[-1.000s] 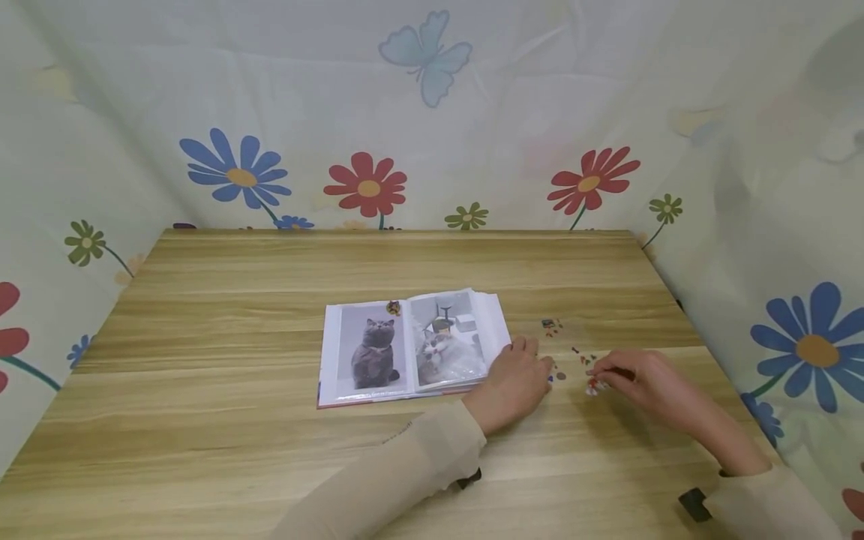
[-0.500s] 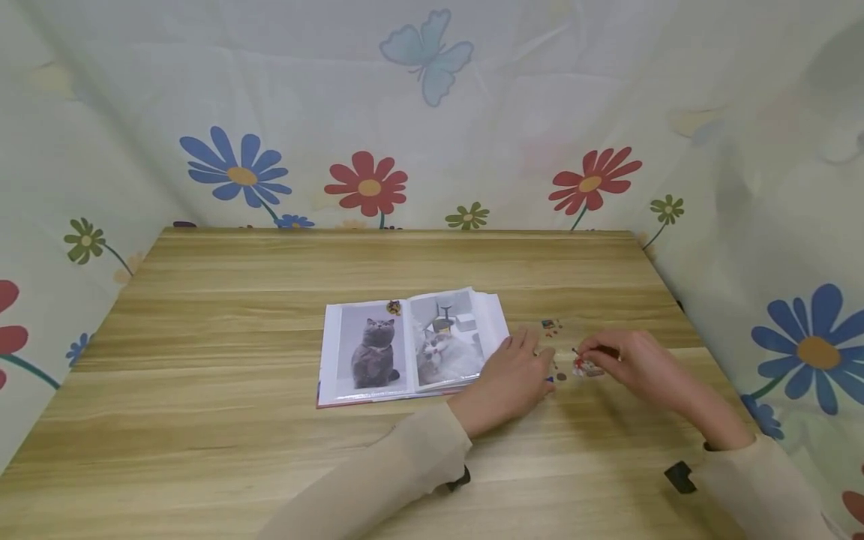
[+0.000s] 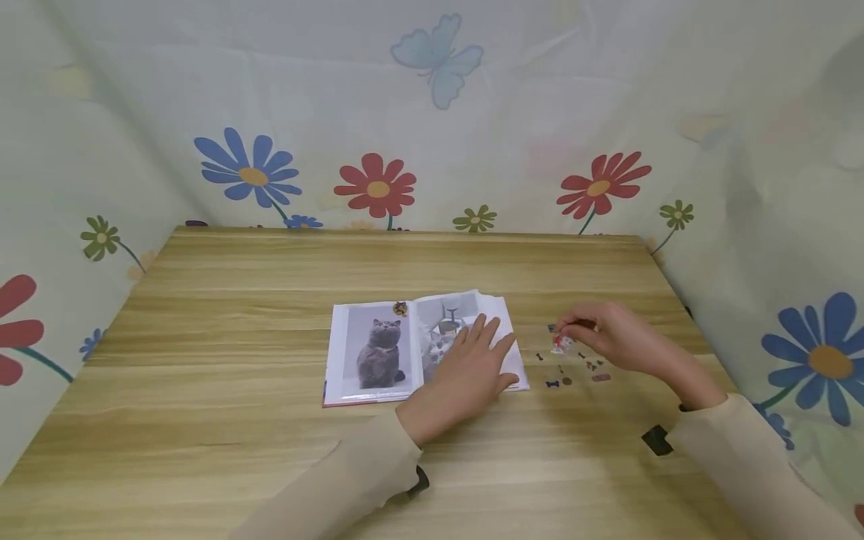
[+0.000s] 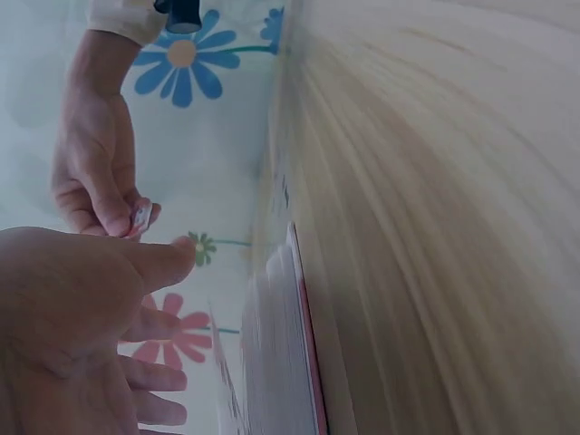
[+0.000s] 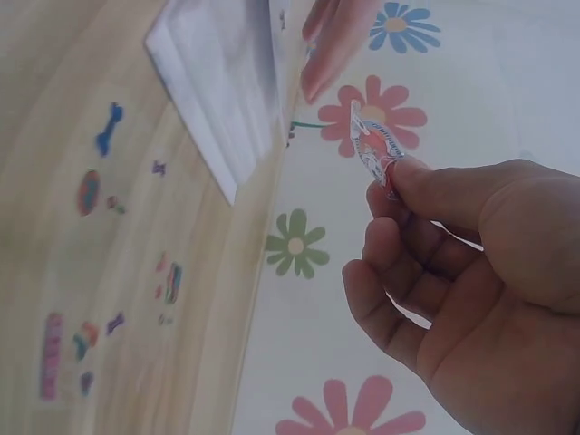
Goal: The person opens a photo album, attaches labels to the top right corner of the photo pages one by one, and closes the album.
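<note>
A photo album (image 3: 335, 352) lies spread on the wooden table, with a grey cat photo (image 3: 379, 356) on its left page. My left hand (image 3: 466, 375) is over the right page with its fingers spread, hiding part of another cat photo; the left wrist view shows it raised above the pages. To the album's right, my right hand (image 3: 621, 341) pinches a small red-and-white sticker (image 5: 374, 149) between thumb and fingertips, held above the table. Beneath it lie several small stickers, including a pink strip (image 5: 50, 356) and a blue bone (image 5: 110, 129).
A small round sticker (image 3: 400, 308) sits at the top of the album's left page. The wooden table (image 3: 202, 322) extends to a flower-patterned cloth (image 3: 290, 67) behind and at both sides.
My left hand has moved left from the stickers to over the album's right page, uncovering a blue bone sticker. My right hand has moved up and left with the pinched sticker.
</note>
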A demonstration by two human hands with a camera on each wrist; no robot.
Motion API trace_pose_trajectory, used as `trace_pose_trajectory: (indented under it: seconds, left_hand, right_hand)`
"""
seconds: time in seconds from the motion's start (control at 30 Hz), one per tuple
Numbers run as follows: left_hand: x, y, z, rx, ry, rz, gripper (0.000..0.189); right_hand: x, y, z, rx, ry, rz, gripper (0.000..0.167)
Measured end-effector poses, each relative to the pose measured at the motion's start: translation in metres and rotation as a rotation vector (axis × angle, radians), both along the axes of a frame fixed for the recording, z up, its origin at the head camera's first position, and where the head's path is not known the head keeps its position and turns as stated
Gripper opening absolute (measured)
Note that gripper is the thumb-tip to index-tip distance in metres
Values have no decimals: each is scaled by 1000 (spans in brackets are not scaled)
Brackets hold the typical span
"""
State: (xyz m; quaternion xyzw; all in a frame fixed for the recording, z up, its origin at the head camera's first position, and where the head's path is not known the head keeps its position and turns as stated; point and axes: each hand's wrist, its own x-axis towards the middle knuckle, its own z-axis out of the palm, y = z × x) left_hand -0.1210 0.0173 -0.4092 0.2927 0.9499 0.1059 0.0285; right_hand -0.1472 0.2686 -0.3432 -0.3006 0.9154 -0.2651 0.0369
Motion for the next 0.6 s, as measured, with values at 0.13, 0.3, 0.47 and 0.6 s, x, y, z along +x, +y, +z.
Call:
trace_pose_trajectory:
  seconds: [0.13, 0.3, 0.47, 0.6]
  left_hand:
    - [-2, -19, -1, 40, 1, 37, 65]
    - [-3, -40, -1, 73, 2, 73, 66]
    - [-5, -58, -4, 107, 11, 98, 66]
    - [-7, -67, -6, 136, 18, 119, 65]
  right_hand:
    - [-11, -10, 2, -17, -30, 8, 11]
    - [-23, -20, 3, -28, -56, 19, 10]
    - [-38, -32, 0, -45, -78, 38, 10]
    - [-51, -42, -3, -46, -66, 54, 11]
